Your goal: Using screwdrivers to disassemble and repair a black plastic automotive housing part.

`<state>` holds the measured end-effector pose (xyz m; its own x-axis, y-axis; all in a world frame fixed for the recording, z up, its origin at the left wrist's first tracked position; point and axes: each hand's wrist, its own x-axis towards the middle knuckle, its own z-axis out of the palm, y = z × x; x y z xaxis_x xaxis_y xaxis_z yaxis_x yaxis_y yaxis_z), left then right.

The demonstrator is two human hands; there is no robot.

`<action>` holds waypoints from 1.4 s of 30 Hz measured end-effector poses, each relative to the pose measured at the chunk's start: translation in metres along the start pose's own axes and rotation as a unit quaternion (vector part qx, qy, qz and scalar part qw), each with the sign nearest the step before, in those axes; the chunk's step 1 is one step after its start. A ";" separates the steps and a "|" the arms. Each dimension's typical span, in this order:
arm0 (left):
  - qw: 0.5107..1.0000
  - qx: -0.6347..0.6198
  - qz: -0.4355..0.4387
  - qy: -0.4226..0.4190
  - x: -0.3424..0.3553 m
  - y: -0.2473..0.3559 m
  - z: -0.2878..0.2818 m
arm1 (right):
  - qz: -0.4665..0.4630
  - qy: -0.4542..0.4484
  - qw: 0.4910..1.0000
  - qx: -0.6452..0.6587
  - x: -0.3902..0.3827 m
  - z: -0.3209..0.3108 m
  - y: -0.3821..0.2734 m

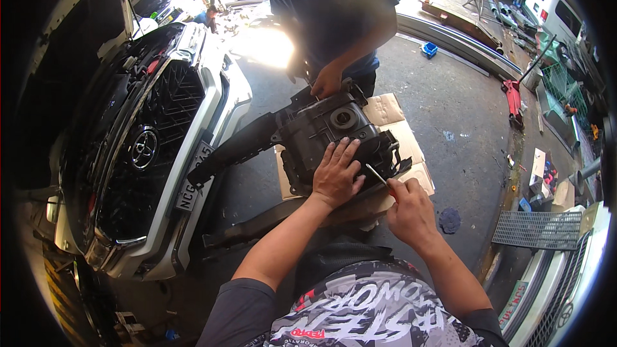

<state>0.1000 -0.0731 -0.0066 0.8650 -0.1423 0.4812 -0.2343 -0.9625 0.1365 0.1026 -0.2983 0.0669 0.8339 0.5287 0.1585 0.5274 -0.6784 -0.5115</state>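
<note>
A black plastic car part (315,125), boxy with a round socket and a long dark strip running off to its left, lies before me. My left hand (335,172) rests flat on its near side, fingers stretched out and holding nothing. In my right hand (409,209) is a screwdriver (377,174); its thin metal shaft points up and left toward the part's right edge. Whether the tip touches the part, I cannot tell. Across from me, another person's hand (328,81) is at the far edge of the part.
Flattened cardboard (414,138) lies under the part. A car front (164,148) with its hood raised stands close on the left. To the right are a red floor jack (513,99), a metal grating (536,230) and a detached bumper (553,295). A blue object (429,49) sits on the floor.
</note>
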 end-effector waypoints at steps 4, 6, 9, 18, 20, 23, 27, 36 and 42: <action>1.000 0.025 -0.005 0.005 0.002 0.008 0.004 | 0.025 -0.002 0.998 0.059 0.012 0.022 0.027; 1.000 0.027 -0.007 0.001 -0.001 0.010 0.005 | 0.037 0.014 0.988 0.149 0.015 0.030 0.036; 0.999 0.046 -0.024 -0.003 -0.004 0.016 0.004 | 0.034 0.031 0.982 0.183 0.012 0.033 0.044; 0.993 0.087 -0.080 -0.009 -0.002 0.031 0.007 | 0.027 0.033 0.961 0.275 0.010 0.028 0.057; 0.990 0.097 -0.099 -0.015 -0.001 0.033 0.008 | 0.024 0.027 0.958 0.284 0.012 0.023 0.054; 0.991 0.100 -0.092 -0.005 -0.001 0.031 0.007 | 0.008 0.022 0.959 0.283 0.017 0.020 0.053; 0.993 0.054 -0.100 -0.018 0.000 0.033 0.003 | 0.005 0.021 0.961 0.276 0.024 0.017 0.048; 0.983 -0.111 -0.142 0.042 -0.007 0.034 -0.002 | -0.040 -0.083 0.969 0.227 0.055 -0.006 0.017; 0.928 -0.304 -0.212 0.037 -0.005 0.038 -0.036 | -0.130 -0.136 0.938 0.292 0.070 -0.003 0.014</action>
<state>0.0711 -0.1002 0.0279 0.9094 0.2574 0.3265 -0.1056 -0.6166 0.7801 0.1690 -0.2724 0.0735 0.5747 0.8024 0.1609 0.4613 -0.1551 -0.8736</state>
